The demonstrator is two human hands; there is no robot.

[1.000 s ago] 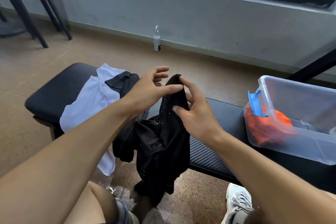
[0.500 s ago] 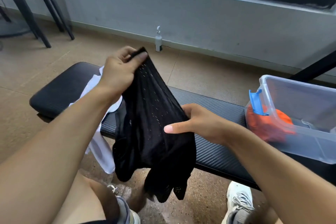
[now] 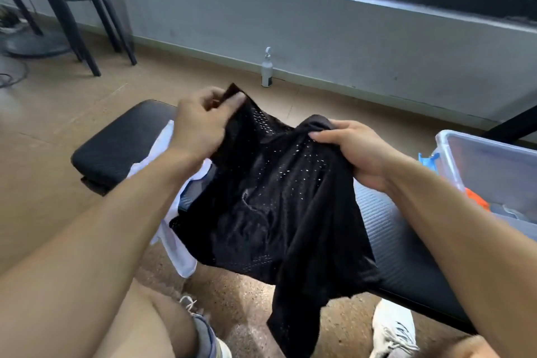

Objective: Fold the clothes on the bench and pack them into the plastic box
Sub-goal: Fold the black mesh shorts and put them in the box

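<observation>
Black mesh garment [image 3: 270, 206] is up in the air, stretched between both hands above the front edge of the long black padded bench [image 3: 116, 142], and its lower part hangs down past the bench toward the speckled floor [image 3: 241, 302]. Left hand [image 3: 200, 125] has the upper left corner: thumb and fingers [image 3: 236, 99] pressed together, pinching the edge of the perforated fabric at the highest point of the cloth. Right hand [image 3: 354, 151] holds the other top corner lower and to the right, fingers curled round a bunched fold, thumb lying on top of it. Light shows through the small holes in the weave between the two hands.

Behind the left forearm, a white cloth garment [image 3: 177, 247] lies on the bench and droops over its near edge, partly covered by the black one. Over at the right end of the bench sits the clear plastic storage box [image 3: 491, 166] with a blue latch [image 3: 427, 157] on its near side, and an orange folded item [image 3: 476, 200] shows through the wall inside it.

On the floor by the grey wall stands a small white pump bottle [image 3: 266, 69], well behind the bench. A black stool [image 3: 84, 14] stands at far left. Below, a knee and two pale sneakers [image 3: 392, 328] rest on the floor.
</observation>
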